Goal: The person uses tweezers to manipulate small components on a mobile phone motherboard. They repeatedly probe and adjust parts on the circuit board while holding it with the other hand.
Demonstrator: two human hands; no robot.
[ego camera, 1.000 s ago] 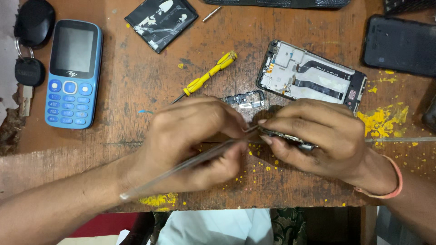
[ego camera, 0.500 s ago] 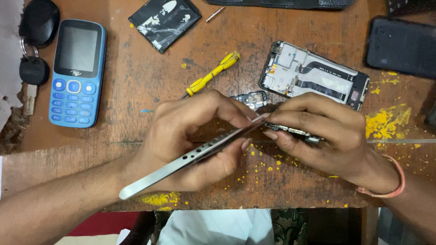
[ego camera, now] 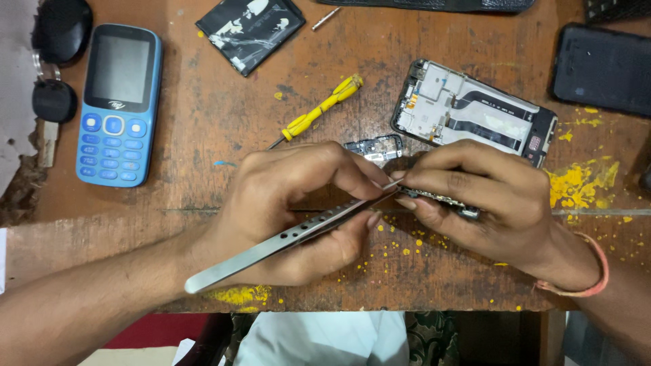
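Over a paint-flecked wooden worktop [ego camera: 203, 129], the left hand [ego camera: 298, 203] is pinching steel tweezers [ego camera: 285, 237], their tips meeting a small circuit board [ego camera: 441, 198] that the right hand [ego camera: 488, 196] is clamping edgewise between closed fingers. Steady, light pressure at the tips looks key. A yellow screwdriver [ego camera: 319, 114] is lying nearby.

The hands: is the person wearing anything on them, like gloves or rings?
No gloves or rings show. Both hands, left and right, are bare, and so are the forearms, with no sleeves in view. The right wrist wears a thin pinkish-orange band. The nails are short.
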